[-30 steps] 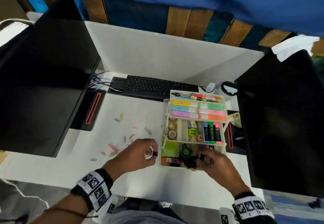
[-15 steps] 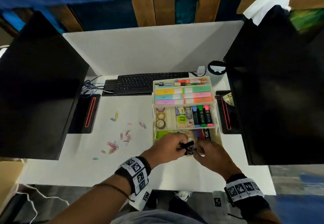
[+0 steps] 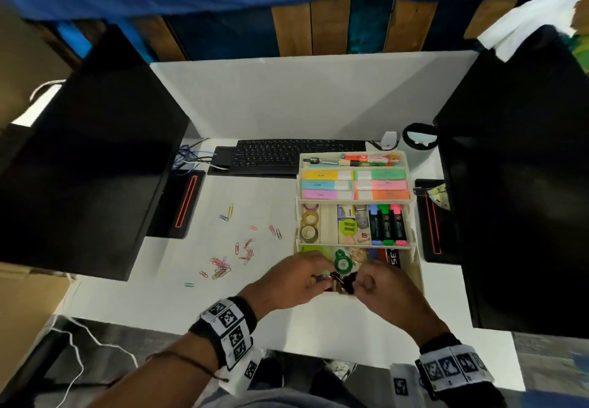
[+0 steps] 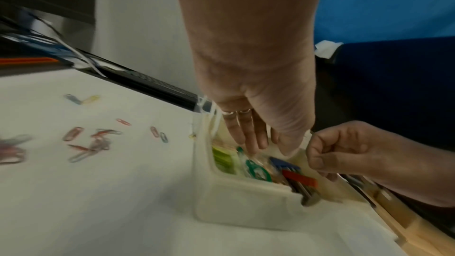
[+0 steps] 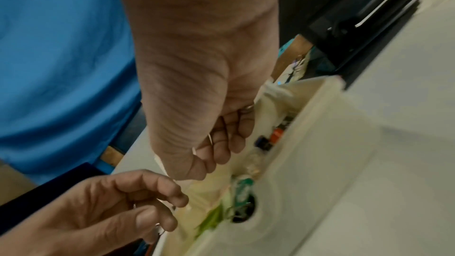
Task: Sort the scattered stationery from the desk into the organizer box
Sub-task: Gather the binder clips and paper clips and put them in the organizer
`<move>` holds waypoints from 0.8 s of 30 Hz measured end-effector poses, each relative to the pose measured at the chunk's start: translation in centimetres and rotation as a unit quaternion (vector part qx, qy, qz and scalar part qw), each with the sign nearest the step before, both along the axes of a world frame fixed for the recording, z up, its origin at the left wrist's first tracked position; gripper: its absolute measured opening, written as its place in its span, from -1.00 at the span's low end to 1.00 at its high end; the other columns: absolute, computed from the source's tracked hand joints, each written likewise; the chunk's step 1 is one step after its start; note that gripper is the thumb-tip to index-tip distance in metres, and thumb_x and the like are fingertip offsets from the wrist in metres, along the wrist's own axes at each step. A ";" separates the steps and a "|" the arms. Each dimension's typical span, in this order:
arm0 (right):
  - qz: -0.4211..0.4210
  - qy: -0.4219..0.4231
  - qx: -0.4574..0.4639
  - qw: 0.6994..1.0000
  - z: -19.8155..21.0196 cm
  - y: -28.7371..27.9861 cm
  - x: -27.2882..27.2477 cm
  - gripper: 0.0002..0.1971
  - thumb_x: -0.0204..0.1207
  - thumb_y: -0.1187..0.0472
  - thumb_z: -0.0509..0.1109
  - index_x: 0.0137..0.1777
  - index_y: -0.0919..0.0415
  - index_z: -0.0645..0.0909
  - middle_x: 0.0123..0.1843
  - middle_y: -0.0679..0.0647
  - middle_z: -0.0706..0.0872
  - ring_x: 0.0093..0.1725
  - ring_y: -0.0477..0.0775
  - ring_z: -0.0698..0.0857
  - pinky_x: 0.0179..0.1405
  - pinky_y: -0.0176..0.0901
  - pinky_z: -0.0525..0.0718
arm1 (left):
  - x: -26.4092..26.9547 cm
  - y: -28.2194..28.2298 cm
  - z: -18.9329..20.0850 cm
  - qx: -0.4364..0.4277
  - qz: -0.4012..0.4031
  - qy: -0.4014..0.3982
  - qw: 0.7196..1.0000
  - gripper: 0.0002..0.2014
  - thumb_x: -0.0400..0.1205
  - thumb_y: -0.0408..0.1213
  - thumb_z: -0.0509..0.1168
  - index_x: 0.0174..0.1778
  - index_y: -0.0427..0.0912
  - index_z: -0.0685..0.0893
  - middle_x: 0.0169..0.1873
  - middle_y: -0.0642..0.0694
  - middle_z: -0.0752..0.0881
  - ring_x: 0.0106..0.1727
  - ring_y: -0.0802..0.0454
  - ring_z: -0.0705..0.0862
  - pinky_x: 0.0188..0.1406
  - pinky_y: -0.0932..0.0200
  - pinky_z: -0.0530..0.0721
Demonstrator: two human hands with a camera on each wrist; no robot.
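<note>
The cream organizer box (image 3: 418,269) stands open on the white desk, its tiers stepped back. Both my hands are over its front compartment. My left hand (image 3: 320,280) reaches down into it with fingers fairly straight (image 4: 248,143), and I see nothing held. My right hand (image 3: 361,283) is curled, and its thumb and fingers pinch a thin clear plastic wrap (image 5: 162,164). Black binder clips (image 3: 346,280) lie between the hands, beside a green tape dispenser (image 3: 342,262). Several coloured paper clips (image 3: 223,265) are scattered on the desk to the left.
A black keyboard (image 3: 296,155) lies behind the box. Large dark monitors stand at the left (image 3: 86,158) and right (image 3: 522,184). Loose cables (image 3: 188,155) sit by the left monitor. The upper tiers hold sticky notes (image 3: 353,184), highlighters (image 3: 387,224) and tape rolls (image 3: 309,225).
My left hand, which held a binder clip beside the box, has moved right over the front compartment to meet my right hand. The head view has swung to face the desk squarely.
</note>
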State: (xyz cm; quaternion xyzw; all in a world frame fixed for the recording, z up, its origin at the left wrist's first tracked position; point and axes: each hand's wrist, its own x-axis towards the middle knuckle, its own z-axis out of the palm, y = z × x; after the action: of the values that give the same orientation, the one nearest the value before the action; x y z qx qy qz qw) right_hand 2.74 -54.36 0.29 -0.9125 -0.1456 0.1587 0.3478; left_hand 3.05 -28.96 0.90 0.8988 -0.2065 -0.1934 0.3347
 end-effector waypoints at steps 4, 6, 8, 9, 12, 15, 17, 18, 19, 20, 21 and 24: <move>0.060 0.001 0.039 0.997 2.2 5.5 1.7 -0.84 0.52 0.16 0.50 -0.26 -0.03 0.62 -0.32 -0.14 0.63 -0.25 -0.12 0.63 -0.26 -0.13 0.62 | -0.9 6.8 -0.8 -0.017 0.090 -0.025 0.995 -0.79 0.68 -0.16 0.43 0.23 0.03 0.75 0.10 0.17 0.72 0.07 0.26 0.69 0.01 0.36 0.60; 0.084 0.000 0.084 0.993 2.5 9.1 2.7 -0.89 0.57 0.22 0.46 -0.12 -0.04 0.71 -0.26 -0.16 0.71 -0.22 -0.15 0.69 -0.22 -0.18 0.65 | -1.7 11.1 -2.4 0.027 0.123 -0.033 0.991 -0.74 0.68 -0.12 0.40 0.29 0.07 0.72 0.20 0.19 0.71 0.23 0.23 0.68 0.21 0.26 0.63; 0.086 0.015 0.111 0.990 2.0 13.0 3.6 -0.82 0.63 0.26 0.41 0.15 0.04 0.76 -0.04 -0.09 0.81 -0.07 -0.17 0.76 -0.02 -0.18 0.72 | -2.7 15.5 -4.1 0.062 0.158 -0.015 0.985 -0.60 0.66 -0.01 0.36 0.43 0.10 0.65 0.41 0.16 0.63 0.48 0.11 0.61 0.44 0.13 0.61; 0.080 0.032 0.105 0.991 1.7 15.0 4.1 -0.73 0.67 0.25 0.39 0.33 0.07 0.72 0.14 -0.02 0.82 0.09 -0.13 0.78 0.15 -0.13 0.73 | -3.2 17.6 -5.0 0.081 0.173 0.005 0.982 -0.47 0.62 0.10 0.33 0.53 0.11 0.58 0.55 0.12 0.52 0.61 0.02 0.51 0.51 0.06 0.59; 0.078 0.103 0.010 0.992 0.9 20.7 5.1 -0.46 0.78 0.15 0.25 0.75 0.15 0.33 0.70 0.10 0.46 0.66 0.06 0.48 0.69 -0.09 0.37 | -4.9 22.7 -7.0 0.217 0.171 0.087 0.957 0.11 0.46 0.53 0.21 0.83 0.01 0.02 0.81 -0.05 -0.22 0.82 -0.18 -0.22 0.78 -0.19 0.19; 0.052 0.180 -0.077 0.979 -1.3 25.4 5.6 -0.31 0.85 0.06 0.12 0.84 0.28 -0.09 0.87 0.23 -0.05 0.85 0.16 -0.01 0.76 -0.09 -0.01 | -7.0 25.9 -8.1 0.285 0.175 0.157 0.929 0.35 0.41 0.69 0.10 0.75 -0.17 -0.47 0.64 -0.18 -0.66 0.68 -0.23 -0.60 0.77 -0.27 -0.23; -0.009 0.196 -0.089 0.977 -3.7 27.3 5.7 -0.21 0.83 0.02 0.15 0.83 0.30 -0.23 0.85 0.32 -0.25 0.84 0.30 -0.21 0.78 0.11 -0.07 | -8.3 27.2 -9.1 0.272 0.191 0.153 0.931 0.38 0.40 0.74 0.01 0.73 -0.23 -0.49 0.63 -0.21 -0.67 0.68 -0.26 -0.61 0.78 -0.30 -0.24; -0.049 0.188 -0.091 0.977 -4.9 27.9 5.6 -0.17 0.81 -0.02 0.18 0.82 0.30 -0.25 0.84 0.33 -0.30 0.83 0.34 -0.25 0.78 0.21 -0.07 | -8.7 27.5 -9.5 0.260 0.201 0.135 0.935 0.38 0.40 0.75 -0.02 0.74 -0.25 -0.48 0.65 -0.21 -0.65 0.69 -0.27 -0.60 0.79 -0.31 -0.22; -0.089 0.173 -0.100 0.976 -6.1 28.1 5.5 -0.14 0.79 -0.06 0.20 0.82 0.29 -0.26 0.83 0.33 -0.31 0.82 0.34 -0.27 0.78 0.26 -0.07 | -9.1 27.6 -10.0 0.252 0.210 0.116 0.938 0.37 0.41 0.75 -0.03 0.75 -0.26 -0.45 0.67 -0.22 -0.63 0.70 -0.28 -0.58 0.79 -0.32 -0.21; -0.120 0.156 -0.119 0.973 -7.2 28.2 5.3 -0.11 0.78 -0.10 0.20 0.82 0.28 -0.27 0.83 0.33 -0.32 0.82 0.34 -0.27 0.78 0.29 -0.07 | -9.3 27.6 -10.3 0.248 0.214 0.099 0.940 0.35 0.42 0.75 -0.05 0.76 -0.26 -0.42 0.69 -0.23 -0.60 0.71 -0.28 -0.57 0.79 -0.32 -0.21; -0.141 0.134 -0.144 0.970 -8.0 28.1 5.1 -0.10 0.77 -0.15 0.19 0.82 0.29 -0.27 0.83 0.34 -0.32 0.83 0.34 -0.26 0.80 0.30 -0.04 | -9.4 27.4 -10.5 0.247 0.215 0.081 0.941 0.34 0.43 0.75 -0.08 0.77 -0.27 -0.40 0.70 -0.24 -0.56 0.72 -0.28 -0.55 0.78 -0.33 -0.22; -0.153 0.049 -0.201 0.966 -9.8 28.1 4.3 -0.09 0.76 -0.18 0.19 0.82 0.36 -0.19 0.82 0.45 -0.21 0.83 0.41 -0.14 0.77 0.35 0.11 | -9.3 26.8 -10.6 0.248 0.224 0.035 0.942 0.32 0.46 0.74 -0.12 0.78 -0.30 -0.34 0.75 -0.28 -0.46 0.77 -0.27 -0.45 0.79 -0.34 -0.17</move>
State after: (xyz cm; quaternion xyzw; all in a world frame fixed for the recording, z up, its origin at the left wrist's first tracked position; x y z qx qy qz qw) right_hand 7.00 -26.23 -9.54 -0.9662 0.0479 0.1738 0.1844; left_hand -6.22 -2.18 -9.69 0.9690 0.0669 -0.1901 0.1429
